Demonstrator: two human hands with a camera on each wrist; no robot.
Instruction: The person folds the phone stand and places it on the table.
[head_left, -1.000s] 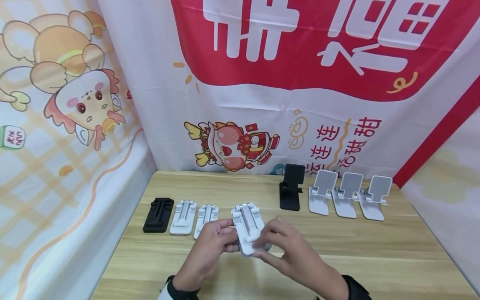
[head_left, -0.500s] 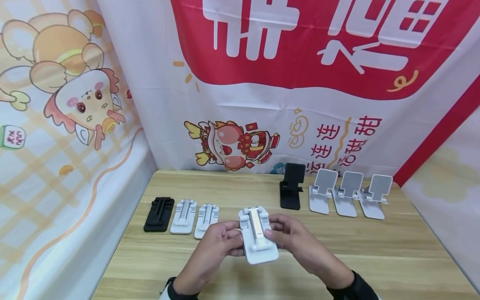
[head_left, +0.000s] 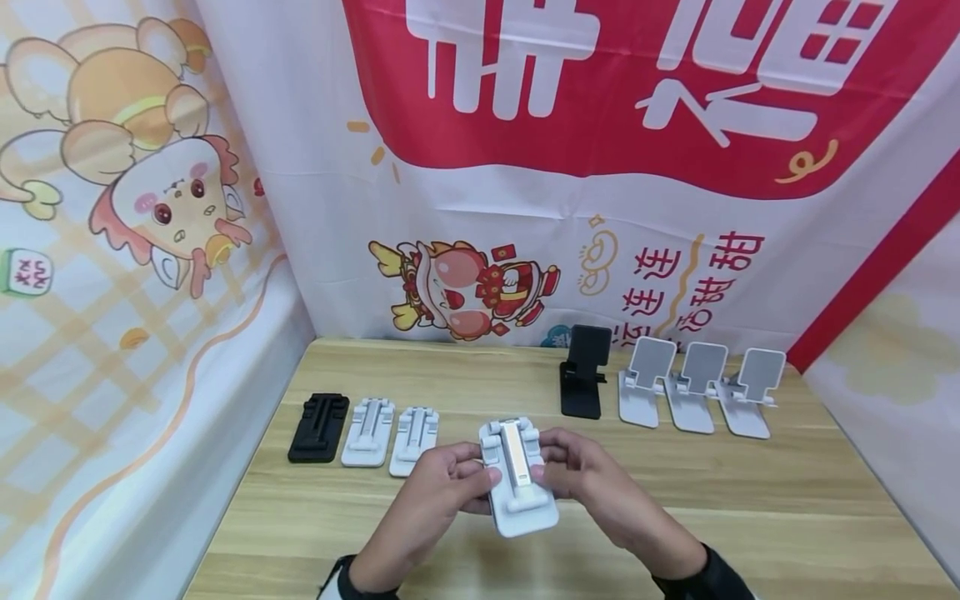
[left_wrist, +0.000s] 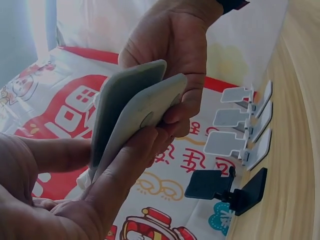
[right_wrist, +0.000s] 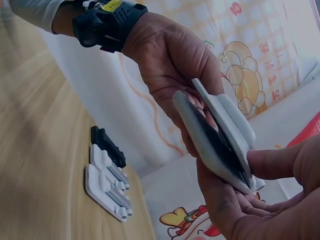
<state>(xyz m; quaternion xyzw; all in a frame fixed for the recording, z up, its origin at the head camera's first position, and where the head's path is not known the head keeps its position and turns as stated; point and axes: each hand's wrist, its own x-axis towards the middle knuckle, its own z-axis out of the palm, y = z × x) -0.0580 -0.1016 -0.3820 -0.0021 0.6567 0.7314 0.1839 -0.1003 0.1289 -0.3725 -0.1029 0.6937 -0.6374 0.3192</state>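
Both hands hold a white folding phone stand [head_left: 525,515] above the table, its hinged end away from me. My left hand [head_left: 442,487] grips the left edge, thumb on the upper face and fingers underneath. On the right edge my right hand [head_left: 592,475] pinches it the same way. In the left wrist view, the stand's two plates [left_wrist: 150,107] spread apart in a narrow wedge. A dark inner face of the stand [right_wrist: 212,131] shows between the plates in the right wrist view.
To the left lie a folded black stand [head_left: 318,427] and two folded white stands [head_left: 367,433]. At the back right, an unfolded black stand [head_left: 585,375] and three unfolded white ones [head_left: 701,385] stand in a row. A printed cloth [head_left: 480,200] hangs behind the wooden table [head_left: 750,517].
My right hand has gone from the stand's near end to its right edge. The stand has shifted slightly right and nearer me. My left thumb now lies on its upper face.
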